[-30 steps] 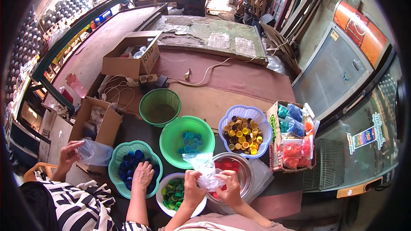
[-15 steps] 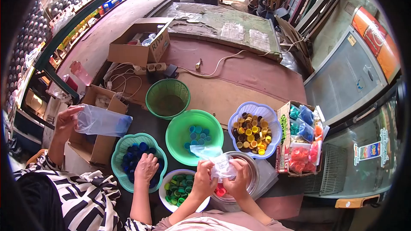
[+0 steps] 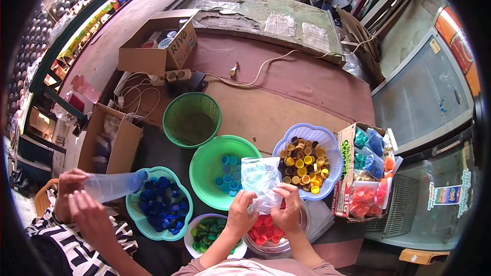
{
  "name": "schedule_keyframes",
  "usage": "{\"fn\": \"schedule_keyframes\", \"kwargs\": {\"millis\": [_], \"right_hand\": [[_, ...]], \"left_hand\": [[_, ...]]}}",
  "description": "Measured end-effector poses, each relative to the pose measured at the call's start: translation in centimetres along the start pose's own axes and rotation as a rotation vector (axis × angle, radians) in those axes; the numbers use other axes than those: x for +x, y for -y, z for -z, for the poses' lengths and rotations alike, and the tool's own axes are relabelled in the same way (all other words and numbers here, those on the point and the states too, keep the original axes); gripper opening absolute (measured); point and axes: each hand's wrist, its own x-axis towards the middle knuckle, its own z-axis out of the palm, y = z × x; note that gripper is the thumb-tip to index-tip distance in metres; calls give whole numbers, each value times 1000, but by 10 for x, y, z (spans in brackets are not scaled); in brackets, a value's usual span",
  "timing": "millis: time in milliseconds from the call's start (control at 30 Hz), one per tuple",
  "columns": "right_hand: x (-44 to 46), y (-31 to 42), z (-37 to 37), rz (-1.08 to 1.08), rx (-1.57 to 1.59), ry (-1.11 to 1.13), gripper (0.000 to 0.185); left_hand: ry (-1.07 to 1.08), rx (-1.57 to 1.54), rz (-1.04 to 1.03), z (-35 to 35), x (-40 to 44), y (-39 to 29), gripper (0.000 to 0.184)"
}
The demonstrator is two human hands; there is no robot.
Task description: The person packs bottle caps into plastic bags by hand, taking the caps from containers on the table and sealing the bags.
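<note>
My left hand [image 3: 241, 213] and my right hand [image 3: 287, 205] pinch the two sides of a crumpled clear plastic bag [image 3: 261, 181], held upright. Below it is a metal bowl [image 3: 305, 221] with red caps [image 3: 264, 231]. Left of my left hand stands a white bowl [image 3: 192, 248] of green caps [image 3: 208, 233]. Beyond the bag, a bright green basin [image 3: 204, 158] holds light blue caps [image 3: 228, 175]. A lavender basket [image 3: 335, 156] with yellow and brown caps [image 3: 303, 166] lies past my right hand.
At left, a co-worker's hands [image 3: 87, 209] hold a long plastic bag [image 3: 110, 186] beside a teal basket [image 3: 134, 209] of dark blue caps. A carton [image 3: 345, 168] of bagged caps stands right. Behind are a green basket [image 3: 192, 120] and an open box [image 3: 143, 53].
The bag between my hands has been spread out and raised from a bunched shape. The co-worker's hand has left the dark blue caps and come to the long bag.
</note>
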Motion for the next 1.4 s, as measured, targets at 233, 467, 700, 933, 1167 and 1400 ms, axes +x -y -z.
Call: {"fn": "schedule_keyframes", "kwargs": {"millis": [233, 467, 700, 933, 1167, 1400], "right_hand": [[-2, -19, -2, 28, -71, 139, 38], [-35, 11, -12, 375, 15, 22, 33], [-36, 1, -14, -146, 18, 326, 34], [-22, 3, -4, -210, 7, 60, 48], [-34, -8, -3, -343, 194, -35, 58], [-7, -2, 38, -361, 505, 699, 45]], "left_hand": [[-205, -1, -97, -8, 8, 13, 22], [-266, -52, -46, -12, 10, 10, 26], [-241, -106, -135, -18, 1, 2, 34], [-68, 102, -127, -26, -10, -3, 46], [75, 76, -202, -24, -21, -5, 53], [462, 261, -288, 24, 3, -51, 81]]}}
